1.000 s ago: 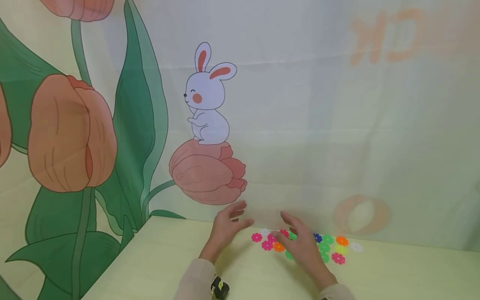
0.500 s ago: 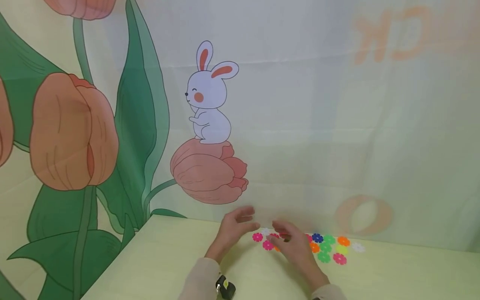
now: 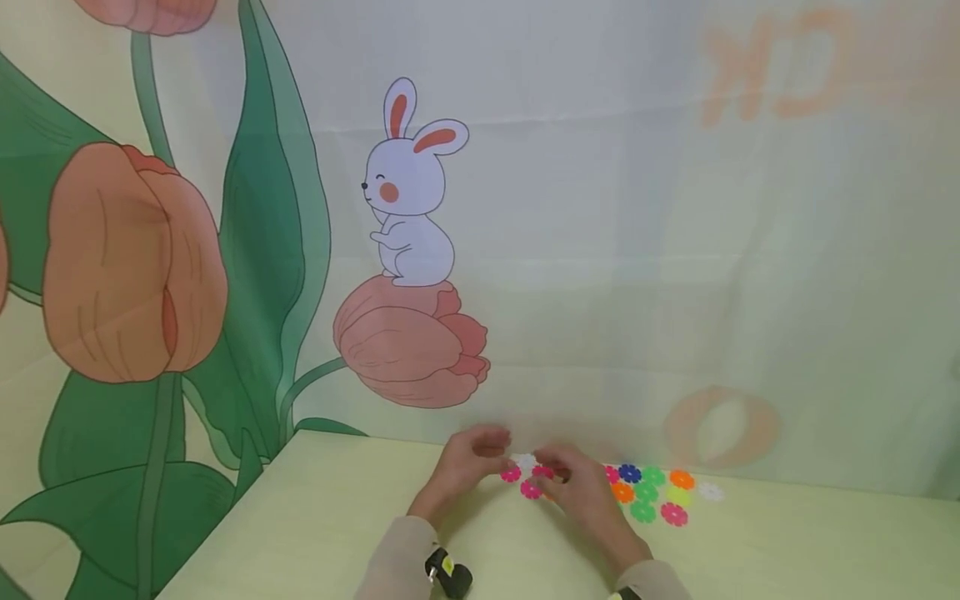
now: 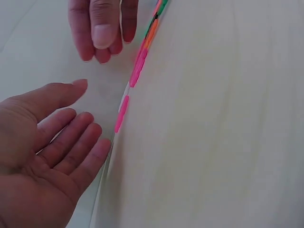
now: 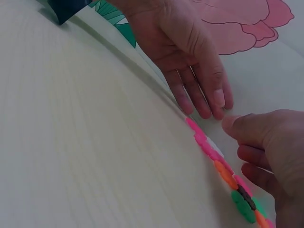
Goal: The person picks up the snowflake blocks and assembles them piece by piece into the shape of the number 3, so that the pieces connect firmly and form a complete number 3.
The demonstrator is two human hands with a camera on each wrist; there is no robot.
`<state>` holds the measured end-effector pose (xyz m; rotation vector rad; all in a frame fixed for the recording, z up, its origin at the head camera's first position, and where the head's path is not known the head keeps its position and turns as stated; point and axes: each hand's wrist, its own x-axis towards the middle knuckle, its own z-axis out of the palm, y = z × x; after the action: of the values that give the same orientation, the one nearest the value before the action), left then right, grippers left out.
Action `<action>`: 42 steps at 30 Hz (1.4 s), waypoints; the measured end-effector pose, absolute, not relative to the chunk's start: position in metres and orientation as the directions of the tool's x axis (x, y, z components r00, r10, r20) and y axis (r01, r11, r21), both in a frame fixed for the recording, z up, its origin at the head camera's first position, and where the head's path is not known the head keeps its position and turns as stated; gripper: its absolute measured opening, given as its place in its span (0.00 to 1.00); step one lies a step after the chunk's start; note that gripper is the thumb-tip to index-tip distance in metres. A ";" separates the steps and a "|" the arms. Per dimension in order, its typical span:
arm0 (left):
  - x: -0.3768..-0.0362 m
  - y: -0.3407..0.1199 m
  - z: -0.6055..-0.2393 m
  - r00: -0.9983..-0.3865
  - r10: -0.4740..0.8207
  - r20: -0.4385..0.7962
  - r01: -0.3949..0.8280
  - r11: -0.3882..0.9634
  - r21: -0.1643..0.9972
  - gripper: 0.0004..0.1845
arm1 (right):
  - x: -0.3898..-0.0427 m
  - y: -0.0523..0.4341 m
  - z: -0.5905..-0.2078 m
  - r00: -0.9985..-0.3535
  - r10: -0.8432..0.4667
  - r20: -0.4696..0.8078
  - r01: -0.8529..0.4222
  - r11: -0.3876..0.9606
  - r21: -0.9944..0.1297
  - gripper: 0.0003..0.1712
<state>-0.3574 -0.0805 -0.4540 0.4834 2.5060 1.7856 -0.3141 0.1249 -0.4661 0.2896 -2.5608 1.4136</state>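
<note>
Small flat plastic snowflake discs lie spread along the back of the table, among them a pink disc (image 3: 510, 473), a blue disc (image 3: 630, 473) and a green disc (image 3: 643, 511). My left hand (image 3: 456, 471) hovers just left of them, fingers loosely bent, holding nothing. In the left wrist view, the left hand (image 4: 57, 156) is palm up, apart from the pink disc (image 4: 122, 114). My right hand (image 3: 583, 498) is over the middle discs and hides several. Its fingers are loosely curled in the right wrist view, where the right hand (image 5: 275, 147) shows nothing held.
A printed cloth (image 3: 570, 250) with tulips and a rabbit hangs behind the pale table (image 3: 300, 533). An orange disc (image 3: 682, 479), a yellow disc (image 3: 678, 497) and a white disc (image 3: 711, 492) lie at the right end. A black device (image 3: 448, 573) is on the left wrist.
Both hands have come closer together above the left part of the discs. The right hand has moved left, uncovering discs on its right side. No disc has visibly moved.
</note>
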 end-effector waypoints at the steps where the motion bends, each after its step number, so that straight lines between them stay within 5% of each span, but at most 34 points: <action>1: -0.358 -0.081 -0.454 -0.951 0.270 0.153 0.234 0.297 0.926 0.24 | -0.314 0.126 -0.466 -0.961 -0.079 0.267 -0.267 0.533 -0.803 0.20; 30: -0.361 -0.078 -0.458 -0.948 0.303 0.097 0.250 0.520 0.817 0.10 | -0.316 0.120 -0.485 -0.908 -0.184 0.376 -0.379 0.743 -0.552 0.13; 42: -0.362 -0.077 -0.455 -0.948 0.304 0.093 0.255 0.555 0.792 0.10 | -0.315 0.121 -0.482 -0.932 -0.176 0.316 -0.341 0.717 -0.608 0.10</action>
<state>-0.3623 -0.0772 -0.4555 0.4894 2.7219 1.3720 -0.3154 0.1213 -0.4817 0.4115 -2.6881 1.0199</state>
